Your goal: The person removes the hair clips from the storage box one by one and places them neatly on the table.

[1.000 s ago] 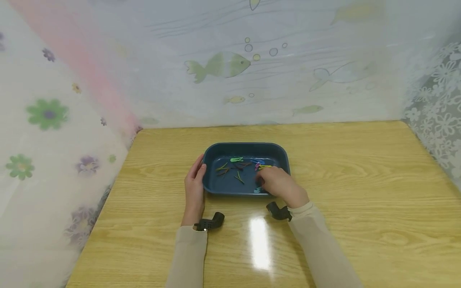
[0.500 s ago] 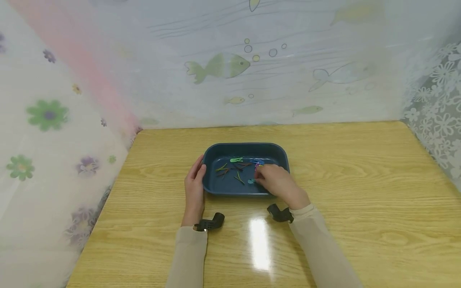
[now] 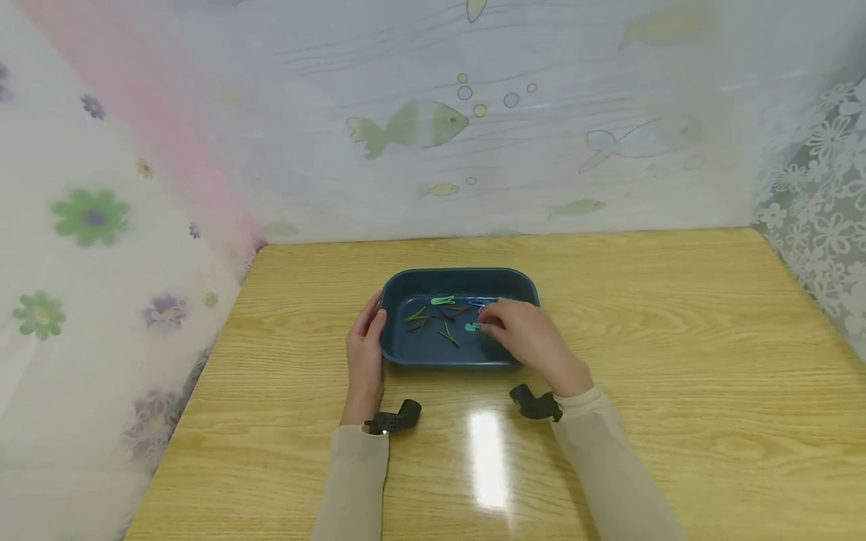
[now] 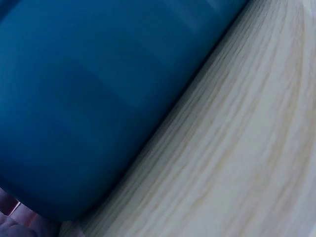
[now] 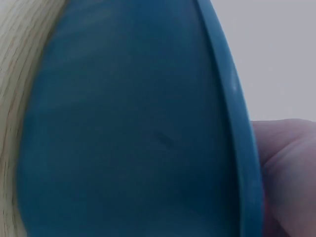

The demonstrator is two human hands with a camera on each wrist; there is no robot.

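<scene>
A dark blue rectangular basin stands on the table. At its left end my left hand grips the side, thumb by the rim and fingers along the outer wall. Over the right part of the basin, my right hand pinches a small teal clip between thumb and fingers. A light green clip lies by the back wall. Several thin V-shaped pieces, yellowish and dark, lie to the left, among them a yellowish one. A blue clip shows partly behind the right hand.
The wood-grain table reaches to a wall sheet printed with fish. Flowered sheets hang at left and right. A black wrist camera mount sits on each wrist, in front of the basin.
My right hand has moved back from the basin's front right, carrying the teal clip away from the front wall. The yellow clip is now hidden behind it. My left hand has stayed put.
</scene>
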